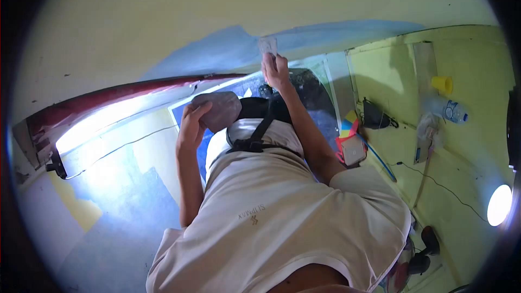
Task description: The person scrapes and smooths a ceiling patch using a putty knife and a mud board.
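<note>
My right hand (275, 70) is closed around a putty knife (267, 45). Its pale, smeared blade overlaps a light blue patch (217, 49) on the cream-coloured wall (163, 16). Lower and to the left, my left hand (191, 123) grips a greyish, rounded slab (218, 110) by its near left side, thumb across the face. The slab is held in front of my waist, below the blue patch. What it is made of, I cannot tell.
A lit lamp (499, 205) shines at the right. On the yellow-green panel are a yellow cup (442, 83), a plastic bottle (455, 111) and a dark bag (374, 115). A dark red strip (108, 100) runs under the wall at the left, with a cable (130, 145) below it.
</note>
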`<state>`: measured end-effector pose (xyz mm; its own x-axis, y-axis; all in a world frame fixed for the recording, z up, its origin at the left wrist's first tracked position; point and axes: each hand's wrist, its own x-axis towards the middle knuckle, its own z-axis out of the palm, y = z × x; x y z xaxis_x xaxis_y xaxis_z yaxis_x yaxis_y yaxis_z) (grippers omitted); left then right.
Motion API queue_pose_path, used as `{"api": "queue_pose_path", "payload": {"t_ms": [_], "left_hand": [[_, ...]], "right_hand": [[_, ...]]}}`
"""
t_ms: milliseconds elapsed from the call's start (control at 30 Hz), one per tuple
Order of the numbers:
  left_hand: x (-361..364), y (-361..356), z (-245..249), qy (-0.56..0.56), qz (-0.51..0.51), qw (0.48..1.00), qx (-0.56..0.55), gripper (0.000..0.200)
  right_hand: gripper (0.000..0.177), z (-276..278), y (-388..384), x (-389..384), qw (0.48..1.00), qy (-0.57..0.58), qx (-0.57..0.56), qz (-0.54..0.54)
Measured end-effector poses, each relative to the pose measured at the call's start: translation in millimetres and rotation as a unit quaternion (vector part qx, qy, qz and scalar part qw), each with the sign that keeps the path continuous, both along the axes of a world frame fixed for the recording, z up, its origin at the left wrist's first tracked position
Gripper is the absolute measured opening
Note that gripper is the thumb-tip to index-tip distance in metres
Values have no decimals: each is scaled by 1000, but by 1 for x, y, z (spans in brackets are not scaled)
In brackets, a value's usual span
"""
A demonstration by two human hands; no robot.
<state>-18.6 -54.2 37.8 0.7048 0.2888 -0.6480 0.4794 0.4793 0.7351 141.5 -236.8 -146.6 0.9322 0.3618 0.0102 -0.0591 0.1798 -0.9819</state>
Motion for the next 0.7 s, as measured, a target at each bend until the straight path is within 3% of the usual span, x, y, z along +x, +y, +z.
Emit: {"api": "queue_pose_path", "payload": {"t_ms": [33, 100, 167, 267, 300, 400, 567, 700], "left_hand": [[-1, -1, 0, -8, 1, 1000, 1, 27], [-2, 1, -3, 1, 3, 1000, 1, 27], [-4, -1, -3, 16, -2, 1000, -1, 26], [-2, 5, -5, 8, -16, 1000, 14, 26], [-1, 2, -3, 10, -10, 1000, 18, 25], [-5, 0, 0, 15, -6, 1000, 13, 25], [-3, 5, -4, 12, -6, 1000, 22, 26], [-6, 3, -5, 23, -14, 1000, 11, 24]], "right_hand": [[34, 1, 1, -3, 996, 74, 56, -2], [33, -3, 12, 8, 982, -172, -30, -67], [33, -7, 8, -4, 976, -199, -54, -69], [34, -1, 4, -5, 998, 44, 34, 9], [37, 9, 3, -5, 996, 68, 61, 20], [35, 38, 9, 1, 997, 12, 82, 7], [36, 27, 6, -6, 996, 57, 71, -3], [37, 23, 4, -4, 1000, -4, 17, -11]]}}
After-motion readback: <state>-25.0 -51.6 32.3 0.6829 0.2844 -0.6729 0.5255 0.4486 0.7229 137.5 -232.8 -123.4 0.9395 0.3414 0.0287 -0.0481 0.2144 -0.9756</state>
